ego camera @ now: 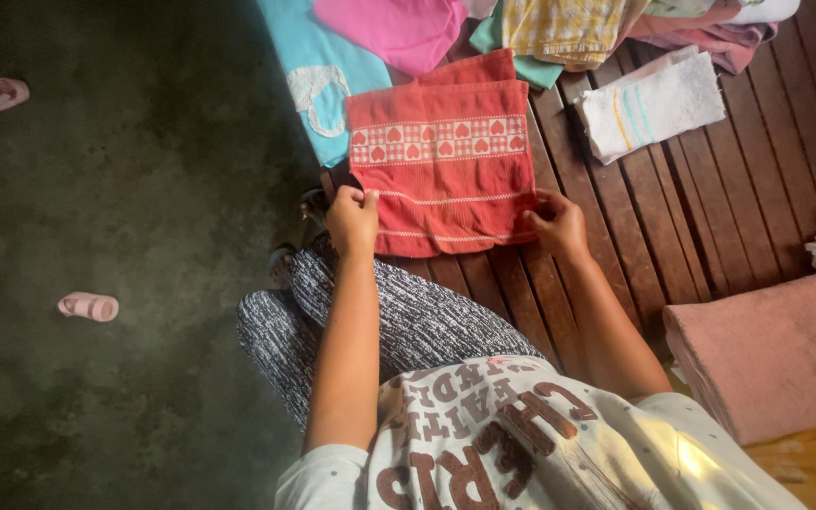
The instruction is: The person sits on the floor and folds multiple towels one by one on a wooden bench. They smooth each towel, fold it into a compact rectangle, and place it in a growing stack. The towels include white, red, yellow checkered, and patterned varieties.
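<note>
At the near corners of the red towel [446, 165] I see both hands pinching cloth: my left hand [352, 219] has thumb and fingers closed on the lower left corner, knuckles up, and my right hand [557, 225] is closed the same way on the lower right corner, its fingers curled under the hem. Both forearms run straight out from the body, the left nearly vertical in the picture, the right angling in from the lower right, wrists level and low over the boards. That towel lies flat and folded on the dark wooden slat platform [710, 217], its band of white heart squares across the upper part and two pale stripes nearer the hands. Beyond its far edge sit a turquoise cloth [318, 61], a pink cloth [399, 30] and a yellow checked cloth [564, 28] in a loose heap. To the right, apart from it, lies a folded white towel [654, 102] with coloured stripes, and nearer me on the right a thick folded pink towel [776, 349]. On the dark floor [125, 208] to the left are two small pink sandals [89, 306], well apart.
</note>
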